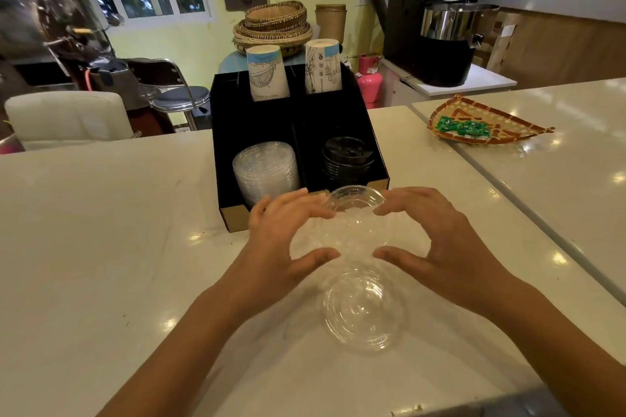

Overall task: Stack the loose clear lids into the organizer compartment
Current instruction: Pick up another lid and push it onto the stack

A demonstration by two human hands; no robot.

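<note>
**A:** What step are you in?

**B:** I'm gathering, I think. I'm curving my left hand [288,234] and my right hand [440,240] around a clear lid [352,230] at the centre of the frame, thumbs low, fingertips high. Both hands are spread wide, cupping its rim from either side. Whether I'm actually pressing on it, I cannot tell; the plastic is too faint to read.

**A:** Where are the others lying?

**B:** One lid [355,198] is resting just above, near the organizer [233,220] front edge. Another loose lid [364,310] is sitting below my hands on the white counter [101,230]. The stack of clear lids [264,171] is standing in the lower-left compartment, left of the black lids [349,156].

**A:** And next?

**B:** I'm judging it calls for nesting these loose ones squarely, then lifting up and left over the front wall, keeping them level.
</note>
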